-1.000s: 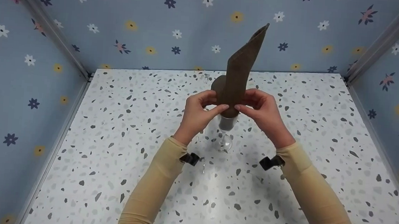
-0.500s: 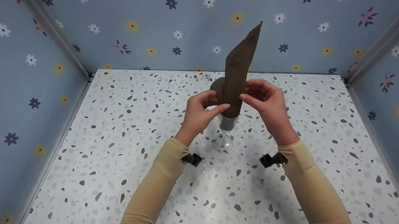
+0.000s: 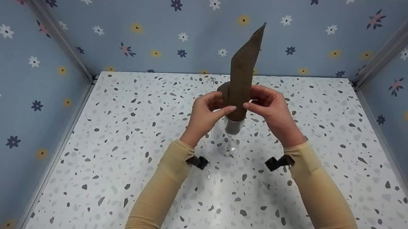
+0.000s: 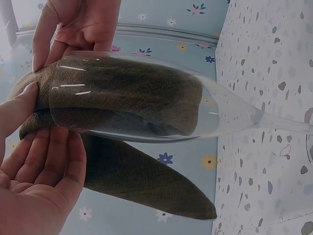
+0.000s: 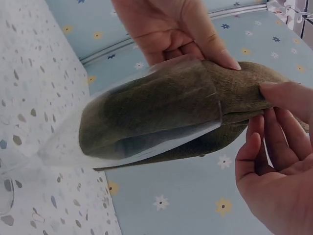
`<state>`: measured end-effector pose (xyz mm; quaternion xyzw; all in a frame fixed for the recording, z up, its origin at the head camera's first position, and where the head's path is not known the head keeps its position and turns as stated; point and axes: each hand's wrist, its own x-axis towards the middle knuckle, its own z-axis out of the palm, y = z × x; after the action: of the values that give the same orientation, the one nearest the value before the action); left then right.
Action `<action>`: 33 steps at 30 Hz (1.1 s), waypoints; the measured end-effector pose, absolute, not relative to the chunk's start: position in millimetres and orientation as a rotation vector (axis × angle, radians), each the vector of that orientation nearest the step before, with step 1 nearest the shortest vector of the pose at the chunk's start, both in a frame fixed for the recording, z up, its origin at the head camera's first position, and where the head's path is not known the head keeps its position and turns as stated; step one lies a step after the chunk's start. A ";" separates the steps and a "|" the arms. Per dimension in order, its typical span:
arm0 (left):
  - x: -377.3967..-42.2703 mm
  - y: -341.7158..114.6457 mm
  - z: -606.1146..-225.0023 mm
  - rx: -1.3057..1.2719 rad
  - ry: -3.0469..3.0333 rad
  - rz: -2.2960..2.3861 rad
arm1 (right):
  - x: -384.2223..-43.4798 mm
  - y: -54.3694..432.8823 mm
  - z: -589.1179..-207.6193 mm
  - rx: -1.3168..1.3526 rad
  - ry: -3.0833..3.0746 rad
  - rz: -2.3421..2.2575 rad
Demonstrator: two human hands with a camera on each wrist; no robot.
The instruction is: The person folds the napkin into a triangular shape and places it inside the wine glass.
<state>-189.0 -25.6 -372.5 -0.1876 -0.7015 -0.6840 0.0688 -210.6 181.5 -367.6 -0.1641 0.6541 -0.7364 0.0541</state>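
Observation:
A folded brown cloth napkin [image 3: 244, 65] stands in a clear stemmed glass [image 3: 228, 148], its pointed tip rising high above the rim. Through the glass wall in the left wrist view, the napkin's lower part [image 4: 132, 95] fills most of the bowl. A pointed flap [image 4: 156, 183] hangs outside the glass. My left hand [image 3: 206, 111] pinches the napkin just above the rim, thumb in front and fingers behind. From the other side, my right hand [image 3: 274, 108] pinches its edge; the right wrist view shows that thumb [image 5: 283, 95] pressed on the cloth.
The glass stands on a white speckled table [image 3: 120, 180]. Blue flowered panels [image 3: 195, 27] rise at the back and both sides. A black wrist camera [image 3: 197, 162] sits on the left sleeve and another black camera [image 3: 279, 163] on the right.
My right hand slid up and outward along the napkin's edge, then came slightly lower again. The napkin's tip shifted a little to the left. My left hand kept its pinch.

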 end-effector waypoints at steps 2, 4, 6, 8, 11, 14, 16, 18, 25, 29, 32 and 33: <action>-189.4 -25.1 -373.1 -0.554 -2.113 -2.081 | -210.7 180.8 -370.3 -0.522 2.004 -2.220; -189.0 -25.0 -373.1 -0.515 -2.113 -2.110 | -210.9 179.9 -372.6 -0.526 1.992 -2.233; -188.8 -25.3 -373.7 -0.481 -2.096 -2.153 | -211.3 179.0 -374.9 -0.521 1.963 -2.258; -188.5 -25.5 -374.7 -0.462 -2.077 -2.178 | -211.4 178.1 -376.6 -0.512 1.937 -2.281; -188.9 -24.9 -376.3 -0.452 -2.054 -2.196 | -210.7 178.3 -378.1 -0.510 1.914 -2.311; -189.3 -24.3 -376.1 -0.450 -2.052 -2.197 | -210.0 179.1 -378.7 -0.533 1.914 -2.322; -189.9 -24.5 -375.6 -0.445 -2.045 -2.215 | -209.5 180.0 -379.5 -0.553 1.935 -2.310; -194.1 -24.8 -381.2 -0.444 -2.026 -2.244 | -209.1 180.6 -380.6 -0.580 1.965 -2.295; -206.5 -24.1 -402.7 -0.439 -1.966 -2.311 | -206.7 185.1 -386.1 -0.730 1.977 -2.258; -206.1 -23.7 -404.1 -0.417 -1.972 -2.289 | -202.9 191.0 -388.8 -0.719 1.970 -2.216; -205.1 -23.6 -404.1 -0.413 -1.983 -2.267 | -200.1 196.7 -388.9 -0.797 2.005 -2.166; -205.0 -23.5 -404.1 -0.415 -1.982 -2.266 | -199.6 198.2 -388.7 -0.833 2.008 -2.150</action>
<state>-205.0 -23.5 -404.1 -0.1365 -0.6512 -0.7448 0.0513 -199.6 198.2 -388.7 -0.2723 0.6561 -0.7026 0.0419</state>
